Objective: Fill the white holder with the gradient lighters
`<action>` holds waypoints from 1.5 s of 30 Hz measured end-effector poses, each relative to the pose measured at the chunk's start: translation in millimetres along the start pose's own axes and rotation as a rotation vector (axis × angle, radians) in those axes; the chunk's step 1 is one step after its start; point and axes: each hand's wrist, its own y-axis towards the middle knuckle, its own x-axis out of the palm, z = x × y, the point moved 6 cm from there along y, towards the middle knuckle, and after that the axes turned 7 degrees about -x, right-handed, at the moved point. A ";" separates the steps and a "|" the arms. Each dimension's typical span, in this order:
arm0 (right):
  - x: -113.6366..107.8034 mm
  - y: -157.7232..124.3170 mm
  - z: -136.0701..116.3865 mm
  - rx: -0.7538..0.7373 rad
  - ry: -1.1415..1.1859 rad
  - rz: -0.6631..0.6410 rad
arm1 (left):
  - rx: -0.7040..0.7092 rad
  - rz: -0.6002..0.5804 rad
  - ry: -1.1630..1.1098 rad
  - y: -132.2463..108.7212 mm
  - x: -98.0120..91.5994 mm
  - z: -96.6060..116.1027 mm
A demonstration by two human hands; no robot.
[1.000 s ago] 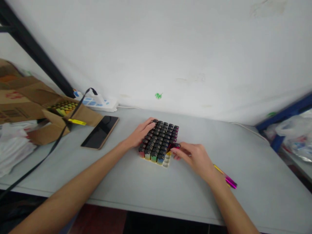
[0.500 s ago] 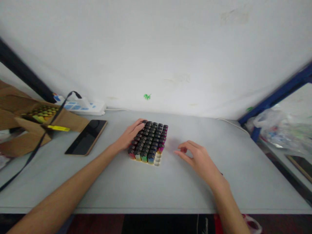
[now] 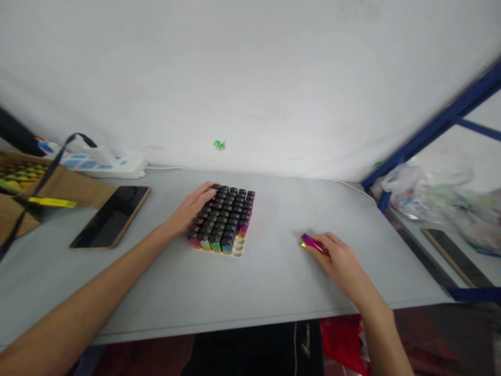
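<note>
Currently, note right hand (image 3: pixel 340 260) clamped, thumb against fingers, on a magenta lighter (image 3: pixel 314 243), well to the right of the lighter tray (image 3: pixel 238 250). Cannot tell whether the gold edge just beneath belongs to the same lighter or a second. Note left hand (image 3: pixel 194 204) laid around the far left corner of the upright lighters (image 3: pixel 222 211); cannot tell, with fingertips partly hidden, whether gripping or merely resting.

Beware of slip or roll: likely cause, glossy casing under a fingertip hold. Beware of leaning or toppling near the bare sockets, from a sideways knock at the near right corner. Beware of tray skid across the smooth grey tabletop (image 3: pixel 274 287) under uneven left-hand pressure.

Identify pale tray, apparently moulded plastic, with rounded sockets; slim metallic-sheen bodies beneath black caps; flat, glossy smartphone (image 3: pixel 113 216); creased brown cardboard carton (image 3: pixel 84 188).
</note>
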 end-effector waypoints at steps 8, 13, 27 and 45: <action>8.5 56.4 -18.9 0.026 0.149 -0.023 | 0.005 -0.025 -0.029 1.9 -0.6 -5.8; 23.2 99.0 -52.7 -0.054 0.414 -0.084 | 0.004 -0.019 -0.022 0.4 -0.4 -4.2; 83.6 117.2 -55.8 0.374 0.774 0.066 | 0.031 -0.019 0.007 -1.6 -0.5 -0.1; 69.9 116.8 -62.1 0.181 0.933 0.062 | -0.003 -0.012 0.006 -2.6 0.5 3.8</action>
